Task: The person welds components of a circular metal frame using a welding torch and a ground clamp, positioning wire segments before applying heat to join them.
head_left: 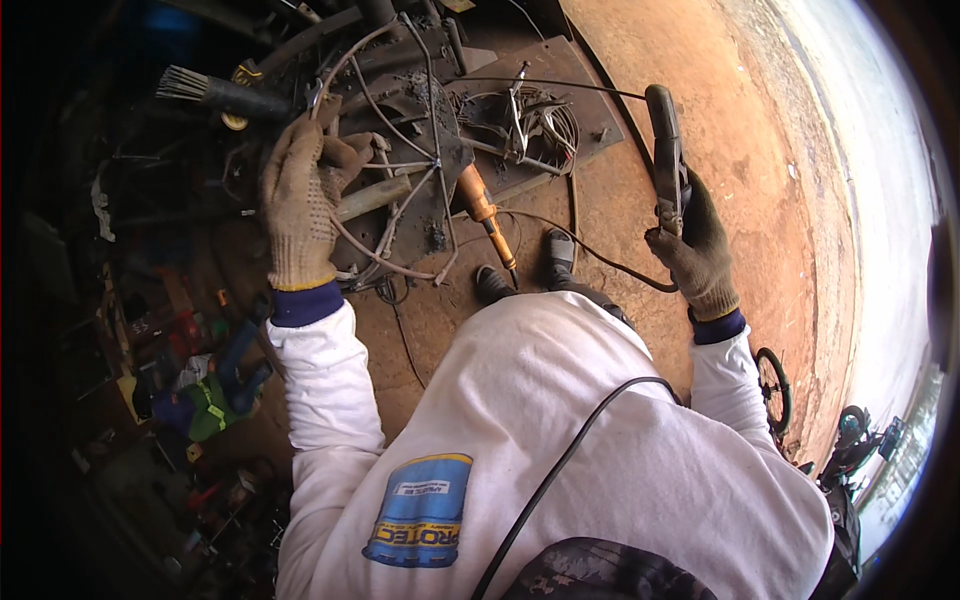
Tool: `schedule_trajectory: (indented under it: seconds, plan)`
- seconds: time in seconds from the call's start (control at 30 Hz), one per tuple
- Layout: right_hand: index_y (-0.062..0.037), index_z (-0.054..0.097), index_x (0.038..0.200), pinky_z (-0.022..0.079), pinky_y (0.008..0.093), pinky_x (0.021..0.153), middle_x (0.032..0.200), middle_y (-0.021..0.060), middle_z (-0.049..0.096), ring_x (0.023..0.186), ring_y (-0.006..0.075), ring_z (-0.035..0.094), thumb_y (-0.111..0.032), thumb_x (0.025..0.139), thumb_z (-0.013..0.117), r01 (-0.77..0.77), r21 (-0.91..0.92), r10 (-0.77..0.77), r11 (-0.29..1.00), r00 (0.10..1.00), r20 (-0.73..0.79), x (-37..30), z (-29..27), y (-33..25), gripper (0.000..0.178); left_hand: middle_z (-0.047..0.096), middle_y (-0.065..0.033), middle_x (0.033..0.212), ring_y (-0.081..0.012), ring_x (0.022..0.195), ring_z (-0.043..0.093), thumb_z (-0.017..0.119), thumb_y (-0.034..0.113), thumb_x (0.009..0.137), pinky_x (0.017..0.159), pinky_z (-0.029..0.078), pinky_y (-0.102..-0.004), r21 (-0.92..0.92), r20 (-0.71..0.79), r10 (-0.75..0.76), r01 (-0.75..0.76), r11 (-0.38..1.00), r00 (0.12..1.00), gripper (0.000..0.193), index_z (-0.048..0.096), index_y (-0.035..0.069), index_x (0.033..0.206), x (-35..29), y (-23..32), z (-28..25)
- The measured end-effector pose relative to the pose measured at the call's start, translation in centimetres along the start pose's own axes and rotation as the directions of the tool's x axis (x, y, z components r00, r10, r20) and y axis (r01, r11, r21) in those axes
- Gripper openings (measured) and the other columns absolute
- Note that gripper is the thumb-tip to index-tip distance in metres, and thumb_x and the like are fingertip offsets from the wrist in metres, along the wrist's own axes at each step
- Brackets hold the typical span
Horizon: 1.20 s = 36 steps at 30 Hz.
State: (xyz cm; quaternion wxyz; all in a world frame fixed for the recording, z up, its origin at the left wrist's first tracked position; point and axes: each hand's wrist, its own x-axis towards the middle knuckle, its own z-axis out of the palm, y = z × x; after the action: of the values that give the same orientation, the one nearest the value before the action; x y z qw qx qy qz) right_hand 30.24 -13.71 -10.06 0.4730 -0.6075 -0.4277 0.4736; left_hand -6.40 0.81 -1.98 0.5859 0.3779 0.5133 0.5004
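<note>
Gloved in brown knit, my left hand is closed at the left rim of a round frame of thin metal rods. Its fingers curl at the rim and partly hide it. A short pale tube lies beside these fingers, across the frame. My right hand, in a matching glove, is raised at the right and closed around a long, dark, slightly bent object; its exact kind is unclear. An orange-brown handled tool rests at the bench edge, its thin tip pointing toward my feet.
The dark metal bench carries a coil of wire and a wire brush. A black cable loops over the brown ground. Clutter fills the left side, and a bicycle wheel stands at the right.
</note>
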Motion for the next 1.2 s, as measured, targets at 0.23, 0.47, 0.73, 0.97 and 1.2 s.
schedule_trajectory:
  seconds: [0.23,0.47,0.73,0.97,1.2]
  plan:
    - [0.0028,0.036,0.151,0.041,0.0341,0.106,0.127,0.0098,0.057,0.118,0.0205,0.054,-0.006,0.074,0.077,0.014,-0.037,-0.012,0.999,0.998,0.059,1.1,0.9,0.0,0.088,0.067,-0.0094,0.089,-0.0264,0.100,0.068,0.056,0.026,0.104,0.096,0.057,-0.0459,0.039,-0.024,0.005,-0.004,0.999,1.000,0.042,0.059,-0.007,0.131,-0.1,-0.4,0.0]
    - [0.0013,0.036,0.152,0.044,0.0333,0.104,0.126,0.0098,0.057,0.116,0.0192,0.055,-0.008,0.077,0.079,0.110,-0.041,-0.107,0.993,0.992,0.070,1.4,1.4,1.0,0.087,0.070,-0.0115,0.097,-0.0202,0.088,0.067,0.061,0.024,0.101,0.093,0.057,-0.0449,0.090,-0.027,0.088,-0.086,0.992,0.996,0.034,0.063,0.000,0.126,0.0,-1.0,-0.3]
    - [-0.0006,0.040,0.149,0.054,0.0284,0.066,0.100,0.0044,0.057,0.080,0.0127,0.059,-0.011,0.082,0.073,-0.228,0.170,0.227,0.959,0.974,0.029,1.7,0.8,1.0,0.075,0.069,-0.0106,0.087,-0.0220,0.094,0.070,0.057,0.024,0.102,0.088,0.058,-0.0371,0.118,-0.005,0.037,-0.036,0.992,0.999,0.037,0.063,-0.001,0.129,-0.3,-0.4,0.2]
    - [-0.0008,0.040,0.148,0.054,0.0280,0.067,0.105,0.0062,0.057,0.082,0.0121,0.060,-0.024,0.080,0.079,0.024,0.133,-0.010,0.991,0.994,-0.107,-2.7,-1.9,3.3,0.082,0.068,-0.0099,0.083,-0.0245,0.097,0.070,0.059,0.026,0.102,0.089,0.058,-0.0382,0.083,-0.003,-0.021,0.021,0.996,1.000,0.043,0.060,-0.002,0.134,-0.1,0.0,0.0]
    - [0.0009,0.038,0.149,0.055,0.0292,0.072,0.111,0.0086,0.060,0.085,0.0137,0.063,-0.049,0.071,0.088,-0.026,0.048,0.032,0.999,0.988,-0.148,-10.1,-5.3,4.1,0.105,0.066,-0.0089,0.080,-0.0259,0.099,0.070,0.057,0.027,0.103,0.093,0.059,-0.0428,0.145,-0.005,0.015,-0.014,0.989,1.000,0.045,0.057,-0.004,0.135,0.5,0.4,0.3]
